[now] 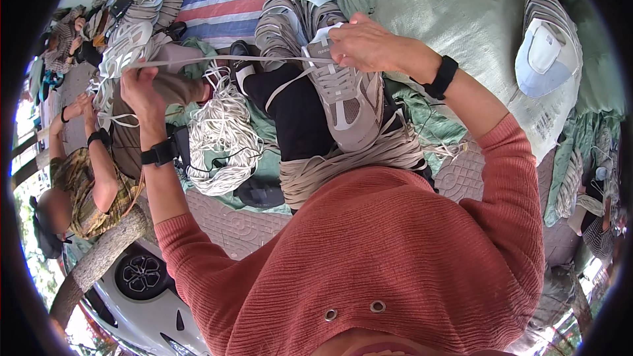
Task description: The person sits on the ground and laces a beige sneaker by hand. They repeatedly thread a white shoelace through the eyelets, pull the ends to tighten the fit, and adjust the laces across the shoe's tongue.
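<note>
You were mid-lacing: your right hand (pixel 366 44) pinched the grey sneaker (pixel 346 95) on your lap, your left hand (pixel 142 85) at nine o'clock apparently closed on the taut lace (pixel 217 60). Next called for threading an eyelet.

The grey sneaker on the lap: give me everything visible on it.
The grey sneaker is a beige-grey trainer with mesh-like panels and a paler lace zone. It lies on the person's lap, top side up, across dark trousers and a bundle of beige laces. The right hand grips its upper end. A flat pale lace runs taut from there to the raised left hand. Its sole is hidden.
</note>
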`<state>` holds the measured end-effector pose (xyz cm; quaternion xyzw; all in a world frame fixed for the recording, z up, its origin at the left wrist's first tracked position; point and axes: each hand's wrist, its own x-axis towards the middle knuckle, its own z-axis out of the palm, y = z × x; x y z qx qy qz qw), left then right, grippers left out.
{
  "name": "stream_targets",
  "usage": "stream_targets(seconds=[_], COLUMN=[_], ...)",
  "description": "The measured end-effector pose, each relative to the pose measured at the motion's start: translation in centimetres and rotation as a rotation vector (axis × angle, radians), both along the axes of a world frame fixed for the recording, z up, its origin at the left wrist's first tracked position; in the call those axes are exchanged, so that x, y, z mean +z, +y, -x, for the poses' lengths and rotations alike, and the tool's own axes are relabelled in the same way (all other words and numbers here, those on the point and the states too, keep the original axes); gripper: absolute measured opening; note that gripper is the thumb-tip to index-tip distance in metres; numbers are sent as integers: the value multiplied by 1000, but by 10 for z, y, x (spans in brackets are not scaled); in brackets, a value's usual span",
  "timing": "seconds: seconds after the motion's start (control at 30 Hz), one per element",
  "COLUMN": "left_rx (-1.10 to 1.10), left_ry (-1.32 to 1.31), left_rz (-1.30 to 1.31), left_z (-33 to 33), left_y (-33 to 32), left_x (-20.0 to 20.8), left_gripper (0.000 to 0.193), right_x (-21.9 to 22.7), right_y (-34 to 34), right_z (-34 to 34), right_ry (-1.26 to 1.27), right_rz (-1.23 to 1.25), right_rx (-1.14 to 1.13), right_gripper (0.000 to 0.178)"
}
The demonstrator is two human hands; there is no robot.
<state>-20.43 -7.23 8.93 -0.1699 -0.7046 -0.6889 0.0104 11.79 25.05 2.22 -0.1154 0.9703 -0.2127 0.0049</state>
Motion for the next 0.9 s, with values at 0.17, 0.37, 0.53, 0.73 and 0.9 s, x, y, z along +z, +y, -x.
stream_targets(seconds=[0.17,0.37,0.53,0.73,0.9], left_rx=[-226,-675,-540,-187,-114], left_ry=[-375,-729,-833,-770,-791], left_rz=[-286,-557,-646,-533,-674], left_z=[-11,-8,17,83,149], left_y=[24,26,28,7,-54], left_x=[6,-4,-12,-13,16], left_gripper=[30,28,17,16,14], right_x=[20,21,-9,-67,-63], right_y=[-11,7,-3,-36,-33], right_z=[19,13,-7,-17,-30], right_ry=[-291,-335,143,612,504], right_rz=[-14,407,494,493,647], right_rx=[130,214,-173,-540,-466], right_gripper=[2,6,14,20,18])
